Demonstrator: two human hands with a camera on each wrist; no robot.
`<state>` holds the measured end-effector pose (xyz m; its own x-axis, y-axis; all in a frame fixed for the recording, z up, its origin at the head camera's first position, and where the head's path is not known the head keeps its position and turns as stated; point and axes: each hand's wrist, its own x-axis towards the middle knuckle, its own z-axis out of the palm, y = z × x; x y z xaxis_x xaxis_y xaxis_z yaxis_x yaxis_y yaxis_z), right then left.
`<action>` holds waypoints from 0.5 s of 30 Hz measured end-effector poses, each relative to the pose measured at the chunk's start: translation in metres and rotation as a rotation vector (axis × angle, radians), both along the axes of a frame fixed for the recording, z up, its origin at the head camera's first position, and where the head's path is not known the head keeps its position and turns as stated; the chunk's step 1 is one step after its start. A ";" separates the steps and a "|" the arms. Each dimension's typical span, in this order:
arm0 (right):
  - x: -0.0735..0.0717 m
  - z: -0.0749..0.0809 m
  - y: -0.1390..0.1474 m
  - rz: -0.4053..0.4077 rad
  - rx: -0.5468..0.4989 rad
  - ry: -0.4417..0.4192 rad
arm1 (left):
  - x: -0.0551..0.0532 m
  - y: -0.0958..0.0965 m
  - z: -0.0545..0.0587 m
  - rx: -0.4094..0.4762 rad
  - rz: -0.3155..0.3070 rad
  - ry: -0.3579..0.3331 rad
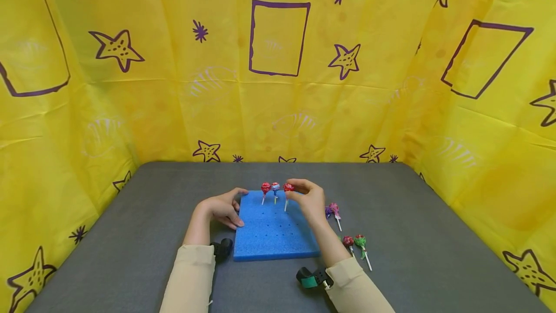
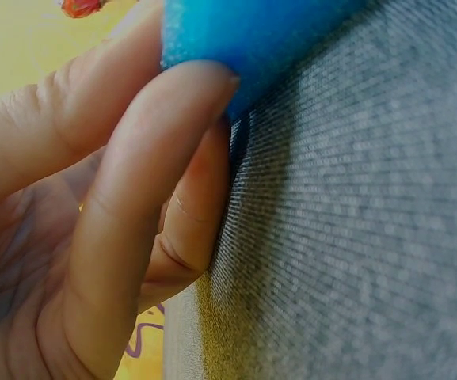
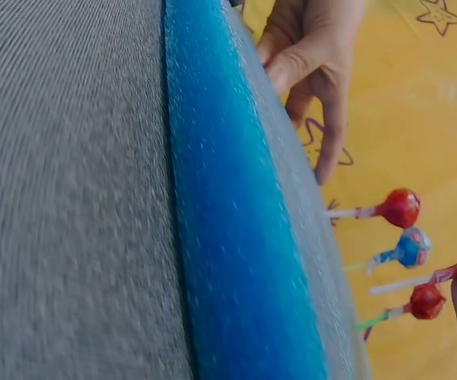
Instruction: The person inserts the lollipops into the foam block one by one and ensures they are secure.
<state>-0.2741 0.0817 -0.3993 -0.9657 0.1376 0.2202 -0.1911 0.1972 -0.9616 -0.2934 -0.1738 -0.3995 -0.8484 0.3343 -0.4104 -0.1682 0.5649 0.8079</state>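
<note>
A blue foam block with rows of small holes lies on the table. My left hand touches its left edge, the thumb partway along and the index finger at the far corner. With thumb and fingers, my right hand pinches the head of a red lollipop, its white stick pointing down over the block. Two lollipops, one red and one blue-and-white, stand upright near the back edge. The right wrist view shows another standing red lollipop on a green stick, which the right hand hides in the head view.
Right of the block, a pink lollipop and a purple one lie on the dark grey table. Nearer, beside the right forearm, lie a red lollipop and a green one. Yellow patterned cloth surrounds the table's back and sides.
</note>
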 end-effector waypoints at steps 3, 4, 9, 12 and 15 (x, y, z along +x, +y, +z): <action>0.000 -0.001 -0.005 0.012 -0.026 0.011 | 0.000 0.000 0.000 0.003 -0.003 -0.002; 0.000 -0.001 -0.006 0.016 -0.035 0.012 | 0.000 0.000 0.000 0.004 -0.003 -0.002; 0.000 -0.004 -0.014 0.028 -0.061 0.005 | 0.001 0.000 0.001 0.001 0.000 -0.002; 0.000 -0.006 -0.018 0.039 -0.073 0.008 | 0.001 0.000 0.001 0.001 0.005 -0.006; 0.000 -0.007 -0.022 0.052 -0.093 0.011 | 0.001 0.000 0.002 0.005 0.007 -0.009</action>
